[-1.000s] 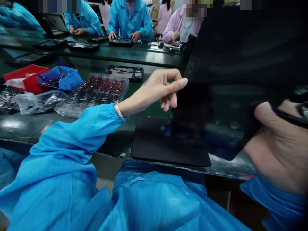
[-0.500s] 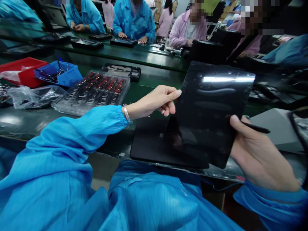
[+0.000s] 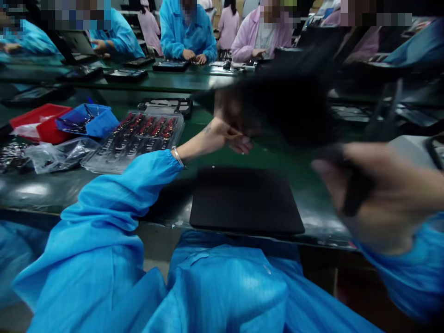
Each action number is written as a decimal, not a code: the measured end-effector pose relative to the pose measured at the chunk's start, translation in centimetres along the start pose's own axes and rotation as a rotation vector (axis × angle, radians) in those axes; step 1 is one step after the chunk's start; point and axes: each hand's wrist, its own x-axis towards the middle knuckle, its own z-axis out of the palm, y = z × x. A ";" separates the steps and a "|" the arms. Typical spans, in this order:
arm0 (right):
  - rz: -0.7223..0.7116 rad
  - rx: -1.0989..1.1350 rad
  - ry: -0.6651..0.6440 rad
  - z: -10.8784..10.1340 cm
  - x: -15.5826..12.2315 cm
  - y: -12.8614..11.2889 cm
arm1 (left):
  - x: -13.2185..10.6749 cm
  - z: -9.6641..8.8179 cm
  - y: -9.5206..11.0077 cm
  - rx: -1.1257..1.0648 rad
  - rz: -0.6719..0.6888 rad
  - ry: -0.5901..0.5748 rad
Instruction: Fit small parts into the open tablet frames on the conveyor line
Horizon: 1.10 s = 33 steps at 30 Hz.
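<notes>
The dark panel (image 3: 298, 106), shown face-on a moment earlier, has been swung towards flat and is blurred in the air above the table (image 3: 284, 159); the black pad (image 3: 246, 201) has been uncovered, and the turn appears unfinished. The left hand (image 3: 231, 136) is curled near the panel, its grip uncertain. A dark item (image 3: 357, 189) seems gripped in the blurred right hand (image 3: 391, 185); whether the panel is too cannot be told. No writing can be read.

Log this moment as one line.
Left hand: near dark panel, contact unclear; Right hand: blurred, holding dark object; Panel: raised, blurred; Black slab: flat on bench
</notes>
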 end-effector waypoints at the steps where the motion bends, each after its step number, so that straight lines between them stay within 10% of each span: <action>1: -0.162 -0.101 -0.100 0.4 -0.7 0.3 | 0.0 0.0 -0.9 0.026 0.025 0.024; 5: -0.524 -0.178 -0.249 1.9 -3.7 2.5 | -1.1 -0.8 -4.5 0.060 -0.003 -0.020; 12: -0.584 -0.376 -0.345 2.4 -7.6 3.9 | -7.6 -5.1 -4.9 0.748 -0.290 0.145; 20: -0.616 -0.485 -0.421 4.5 -9.3 3.4 | -13.1 -2.3 -5.2 0.877 -0.361 0.100; 28: -0.583 -0.391 -0.241 5.4 -7.6 5.5 | -11.8 1.5 -1.0 0.048 -0.668 0.253; 33: -0.547 -0.221 -0.078 3.4 -5.8 5.7 | -6.6 -0.2 -0.9 0.075 -0.535 0.485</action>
